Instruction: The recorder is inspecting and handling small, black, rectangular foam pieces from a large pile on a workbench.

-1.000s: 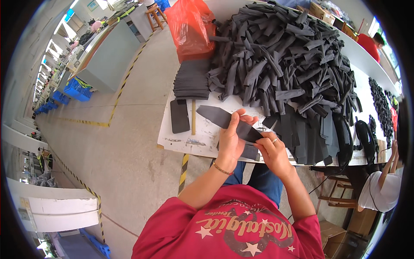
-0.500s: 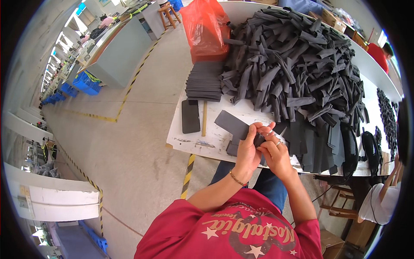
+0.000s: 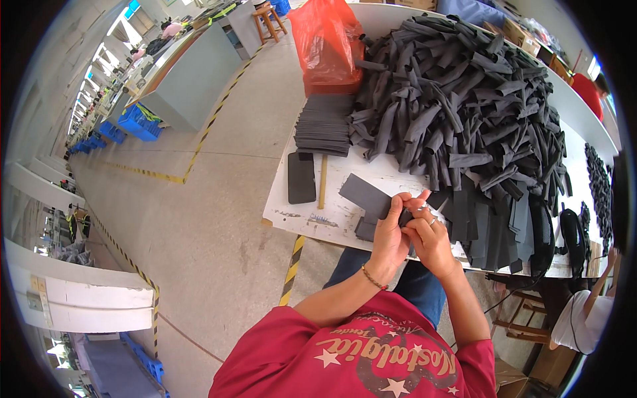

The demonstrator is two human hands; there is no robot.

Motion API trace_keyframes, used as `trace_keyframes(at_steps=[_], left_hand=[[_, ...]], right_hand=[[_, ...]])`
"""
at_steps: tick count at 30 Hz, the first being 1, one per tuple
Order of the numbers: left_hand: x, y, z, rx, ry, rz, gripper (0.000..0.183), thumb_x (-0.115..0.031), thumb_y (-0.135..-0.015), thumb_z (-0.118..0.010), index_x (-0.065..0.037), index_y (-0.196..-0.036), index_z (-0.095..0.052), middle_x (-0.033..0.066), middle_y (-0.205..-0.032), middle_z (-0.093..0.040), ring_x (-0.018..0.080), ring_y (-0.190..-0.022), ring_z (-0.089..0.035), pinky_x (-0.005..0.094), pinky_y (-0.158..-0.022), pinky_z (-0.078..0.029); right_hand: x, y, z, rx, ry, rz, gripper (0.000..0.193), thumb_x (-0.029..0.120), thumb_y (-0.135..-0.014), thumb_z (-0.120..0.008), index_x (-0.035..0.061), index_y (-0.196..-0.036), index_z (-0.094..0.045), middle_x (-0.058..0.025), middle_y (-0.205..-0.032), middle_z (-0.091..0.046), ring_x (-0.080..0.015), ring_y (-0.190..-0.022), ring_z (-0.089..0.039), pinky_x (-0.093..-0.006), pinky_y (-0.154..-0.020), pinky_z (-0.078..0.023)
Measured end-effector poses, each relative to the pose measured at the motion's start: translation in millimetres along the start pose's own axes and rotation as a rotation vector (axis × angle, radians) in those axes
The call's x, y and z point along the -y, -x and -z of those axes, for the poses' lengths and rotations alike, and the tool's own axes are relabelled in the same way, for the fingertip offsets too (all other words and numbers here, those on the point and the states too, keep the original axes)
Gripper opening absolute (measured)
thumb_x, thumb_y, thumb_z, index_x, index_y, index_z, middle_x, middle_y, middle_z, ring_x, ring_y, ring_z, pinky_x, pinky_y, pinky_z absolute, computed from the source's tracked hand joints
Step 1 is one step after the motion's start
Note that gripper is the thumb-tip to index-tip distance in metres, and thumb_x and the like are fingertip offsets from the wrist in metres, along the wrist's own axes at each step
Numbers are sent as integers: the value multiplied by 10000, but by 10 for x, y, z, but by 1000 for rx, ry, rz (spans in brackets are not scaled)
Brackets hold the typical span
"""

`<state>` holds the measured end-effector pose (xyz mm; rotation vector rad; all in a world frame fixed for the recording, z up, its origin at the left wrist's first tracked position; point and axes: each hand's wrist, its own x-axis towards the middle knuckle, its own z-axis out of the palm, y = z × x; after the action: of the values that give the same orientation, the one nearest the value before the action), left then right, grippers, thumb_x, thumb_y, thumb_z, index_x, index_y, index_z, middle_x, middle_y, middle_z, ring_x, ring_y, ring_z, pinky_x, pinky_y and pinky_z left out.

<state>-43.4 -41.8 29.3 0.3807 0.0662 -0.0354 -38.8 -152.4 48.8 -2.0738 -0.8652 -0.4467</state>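
Both hands meet at the table's near edge over a flat dark grey fabric strip. My left hand is closed on the strip, thumb on top, and the strip's free end sticks out to the upper left. Close against it, my right hand pinches the strip's near end with bent fingers; that end is mostly hidden by the fingers. A pale pointed tip shows just past the right fingers; I cannot tell what it belongs to. Another dark grey piece lies on the table under the hands.
A big heap of dark grey fabric pieces covers the back of the white table. Left of it are a neat stack of strips, a black phone, a wooden stick and a red plastic bag. Flat strips lie at right.
The view has shifted slightly, so the table and hands appear a little further right. Both hands keep their grip on the strip, with only small finger movements.
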Motion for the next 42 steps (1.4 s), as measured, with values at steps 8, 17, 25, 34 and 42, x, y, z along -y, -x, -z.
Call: trace_keyframes(at_steps=[8,17,25,34,42], left_hand=[[8,-4,27,-16,7,14,276,-329,-1004,-465,-80,-1104,-530,61,-976,-663,273,-1280,-474,424,-1045,-407],[-259,-168,-11,21,-47,-59,374,-390,-995,-457,-53,-1133,-543,135,-1255,-598,187,-1084,-545,366,-998,-423],[-344,-130,-45,237,-262,-16,348,-392,-1002,-420,-123,-1163,-572,89,-1241,-615,270,-1385,-333,493,-1080,-341],[-709,-217,136,37,-154,-267,264,-221,-969,-550,-29,-1148,-586,130,-1097,-666,290,-1085,-620,435,-986,-488],[-672,-235,242,56,-101,-248,255,-198,-971,-546,-22,-1152,-583,134,-1102,-666,279,-1101,-610,429,-1003,-476]], right_hand=[[18,-27,-1,8,-4,-4,154,-29,-730,-681,-3,-836,-573,-146,-884,-586,-328,-752,-601,-386,-650,-491],[183,19,-409,-411,-756,-553,145,-41,-776,-721,20,-840,-606,-44,-1032,-534,-98,-886,-531,-221,-761,-468],[271,-188,-97,-292,-875,-740,149,118,-897,-652,3,-983,-610,4,-901,-583,-89,-829,-534,-228,-743,-433],[233,-170,-47,-373,-300,-429,49,-6,-801,-708,3,-792,-660,-66,-789,-616,-146,-720,-581,-266,-658,-454],[252,-19,-183,-313,-845,-703,141,61,-875,-681,-1,-977,-605,-20,-809,-610,-77,-714,-561,-228,-642,-447]])
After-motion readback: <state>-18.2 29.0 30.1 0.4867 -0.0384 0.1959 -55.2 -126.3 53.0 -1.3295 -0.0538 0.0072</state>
